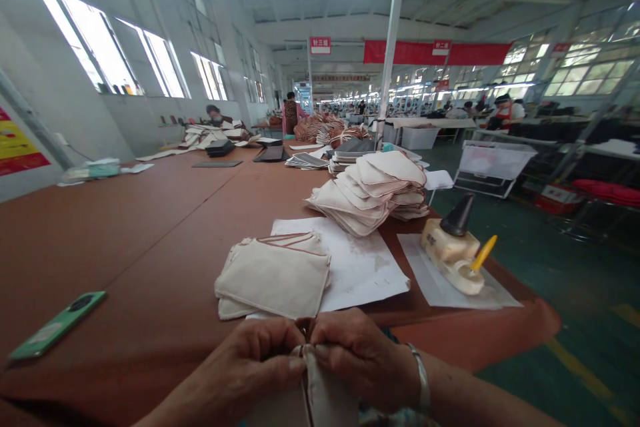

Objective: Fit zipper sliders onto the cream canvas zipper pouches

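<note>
At the table's near edge, my left hand [263, 353] and my right hand [353, 353] meet, thumbs and fingers pinched. Between them they grip a cream fabric piece [327, 390] with a dark reddish-brown edge line down its middle. Its lower part hangs below the hands and runs out of view. Just beyond my fingers lies a small stack of similar cream fabric pieces [275, 277], some with reddish-brown edges. This stack partly covers a white paper sheet [367, 273]. My right wrist wears a silver bangle.
A taller pile of cream pieces [370, 187] stands farther back on the brown table [165, 227]. To the right sit a glue container [450, 247] with a black cone and a yellow-handled tool [483, 253]. A green phone [59, 325] lies left. Other people work in the background.
</note>
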Demonstrator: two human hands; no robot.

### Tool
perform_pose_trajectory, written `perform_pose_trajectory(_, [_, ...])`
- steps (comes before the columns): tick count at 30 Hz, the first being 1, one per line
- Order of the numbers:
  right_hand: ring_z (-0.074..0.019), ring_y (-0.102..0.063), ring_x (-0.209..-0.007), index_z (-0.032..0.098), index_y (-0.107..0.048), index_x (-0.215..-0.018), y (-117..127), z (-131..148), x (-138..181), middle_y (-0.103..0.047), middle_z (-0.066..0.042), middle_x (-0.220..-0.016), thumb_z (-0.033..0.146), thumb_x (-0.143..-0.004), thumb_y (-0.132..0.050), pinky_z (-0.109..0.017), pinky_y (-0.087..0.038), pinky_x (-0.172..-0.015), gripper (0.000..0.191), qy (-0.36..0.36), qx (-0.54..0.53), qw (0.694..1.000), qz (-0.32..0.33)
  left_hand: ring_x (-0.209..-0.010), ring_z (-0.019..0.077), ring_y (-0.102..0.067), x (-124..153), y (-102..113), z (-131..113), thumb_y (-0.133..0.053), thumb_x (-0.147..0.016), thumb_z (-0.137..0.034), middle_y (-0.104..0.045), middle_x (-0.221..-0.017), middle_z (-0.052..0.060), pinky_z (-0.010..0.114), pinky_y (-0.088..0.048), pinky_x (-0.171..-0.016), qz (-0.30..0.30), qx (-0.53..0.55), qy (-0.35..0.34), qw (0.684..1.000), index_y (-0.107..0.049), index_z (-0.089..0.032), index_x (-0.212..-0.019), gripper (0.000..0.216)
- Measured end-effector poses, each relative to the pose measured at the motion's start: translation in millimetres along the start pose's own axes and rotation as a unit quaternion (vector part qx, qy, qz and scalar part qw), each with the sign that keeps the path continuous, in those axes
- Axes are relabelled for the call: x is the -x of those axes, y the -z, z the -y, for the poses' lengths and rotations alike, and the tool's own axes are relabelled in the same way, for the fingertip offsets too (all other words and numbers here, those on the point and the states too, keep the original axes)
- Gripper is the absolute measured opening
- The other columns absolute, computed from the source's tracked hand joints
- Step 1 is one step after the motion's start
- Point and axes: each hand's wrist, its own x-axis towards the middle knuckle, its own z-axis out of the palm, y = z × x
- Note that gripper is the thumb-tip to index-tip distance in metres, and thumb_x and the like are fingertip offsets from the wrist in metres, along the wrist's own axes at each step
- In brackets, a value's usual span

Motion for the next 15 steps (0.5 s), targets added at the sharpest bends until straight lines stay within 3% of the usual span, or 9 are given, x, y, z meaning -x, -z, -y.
perform_pose_trajectory(4, [-0.0111, -0.045, -0.066, 0.017, -0.048, -0.077, 0.8, 1.7, 1.4, -0.052, -0.001, -0.075, 0.017, -0.085, -0.046, -0.023, -0.034, -0.063, 0.009, 0.019, 0.102, 0.995, -0.001, -0.059, 0.0101, -0.035, -3.5, -5.3, -2.0, -0.075, -0.070, -0.056, -0.050, -0.066, 0.000, 0.021, -0.026, -0.054, -0.023, -0.016, -0.009, 1.000, -0.059, -0.011, -0.073, 0.048])
perform_pose_trajectory(6, [-0.0109, -0.042, -0.064, 0.017, -0.046, -0.072, -0.7, 2.7, -0.4, -0.049, 0.000, -0.071, 0.019, -0.082, -0.047, -0.024, -0.031, -0.060, 0.011, -0.016, 0.088, 0.996, -0.010, -0.058, 0.0103, -0.036, -4.5, -8.5, -3.0, -0.074, -0.069, -0.060, -0.050, -0.066, 0.000, 0.022, -0.027, -0.053, -0.028, -0.029, -0.015, 0.999, -0.059, -0.012, -0.071, 0.051])
perform_pose_trajectory(8, [-0.0098, -0.037, -0.057, 0.017, -0.046, -0.068, -3.7, 1.7, -3.0, -0.045, 0.001, -0.064, 0.022, -0.080, -0.046, -0.022, -0.028, -0.053, 0.013, -0.131, -0.039, 0.991, -0.004, -0.057, 0.0099, -0.035, -5.5, -10.5, -2.6, -0.073, -0.067, -0.064, -0.049, -0.064, -0.001, 0.022, -0.026, -0.051, -0.028, -0.036, -0.016, 0.999, -0.057, -0.013, -0.070, 0.054])
perform_pose_trajectory(11, [-0.0077, -0.025, -0.049, 0.017, -0.046, -0.064, -8.4, -2.5, -4.5, -0.034, 0.005, -0.055, 0.023, -0.075, -0.048, -0.021, -0.020, -0.045, 0.012, -0.273, -0.272, 0.923, -0.013, -0.056, 0.0098, -0.033, -7.4, -10.1, 2.6, -0.072, -0.065, -0.070, -0.046, -0.062, -0.002, 0.022, -0.025, -0.051, -0.045, -0.049, -0.016, 0.998, -0.056, -0.013, -0.071, 0.059])
perform_pose_trajectory(13, [-0.0073, -0.020, -0.049, 0.016, -0.045, -0.064, -8.9, -3.9, -2.7, -0.029, 0.006, -0.055, 0.021, -0.072, -0.051, -0.021, -0.017, -0.044, 0.011, -0.280, -0.330, 0.901, -0.032, -0.056, 0.0097, -0.033, -8.9, -8.5, 8.1, -0.070, -0.064, -0.073, -0.046, -0.062, -0.002, 0.022, -0.025, -0.051, -0.057, -0.055, -0.012, 0.997, -0.058, -0.013, -0.072, 0.062])
perform_pose_trajectory(15, [-0.0073, -0.023, -0.052, 0.016, -0.047, -0.067, -6.2, -1.8, -0.1, -0.031, 0.005, -0.059, 0.025, -0.078, -0.053, -0.021, -0.018, -0.045, 0.016, -0.253, -0.315, 0.914, -0.035, -0.055, 0.0098, -0.033, -10.1, -7.5, 12.4, -0.070, -0.063, -0.074, -0.046, -0.061, -0.002, 0.022, -0.026, -0.050, -0.063, -0.060, -0.009, 0.996, -0.058, -0.013, -0.072, 0.063])
